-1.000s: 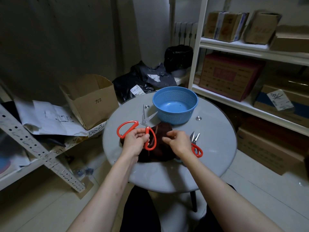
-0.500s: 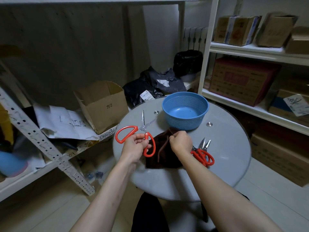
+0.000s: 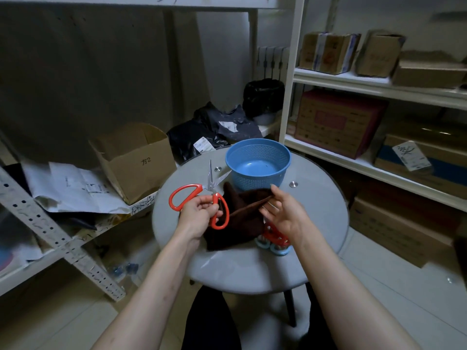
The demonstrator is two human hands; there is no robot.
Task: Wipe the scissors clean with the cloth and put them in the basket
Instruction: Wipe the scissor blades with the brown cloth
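My left hand grips a pair of red-handled scissors by the handles, blades spread open and pointing away above the round grey table. My right hand pinches the upper edge of a dark brown cloth and holds it lifted, palm turned up; the cloth's lower part lies on the table. A second pair of red-handled scissors lies on the table, mostly hidden under my right hand and the cloth. The blue basket stands empty at the table's far side.
An open cardboard box and loose papers sit on a low shelf to the left. Black bags lie behind the table. White shelving with cartons runs along the right. A perforated metal rail leans at left.
My right hand has turned palm up and lifted the cloth's edge off the table, raising a fold. The left hand keeps the open scissors at about the same place. The camera has tilted up slightly.
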